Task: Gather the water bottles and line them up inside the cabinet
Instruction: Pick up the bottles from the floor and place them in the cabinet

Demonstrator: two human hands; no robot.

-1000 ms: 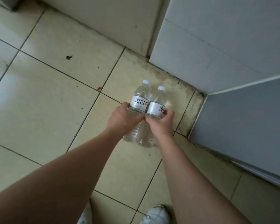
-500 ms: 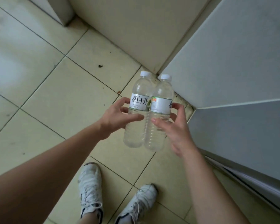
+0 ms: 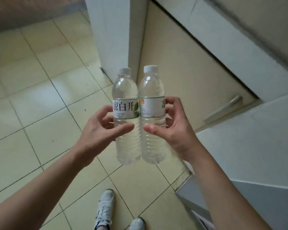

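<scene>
Both hands raised the two water bottles from the floor to mid-air, level with a handled cabinet door.

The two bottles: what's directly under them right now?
Nothing supports the left bottle or the right bottle; the left hand and right hand hold them in the air. Below is tiled floor and white shoes.
</scene>
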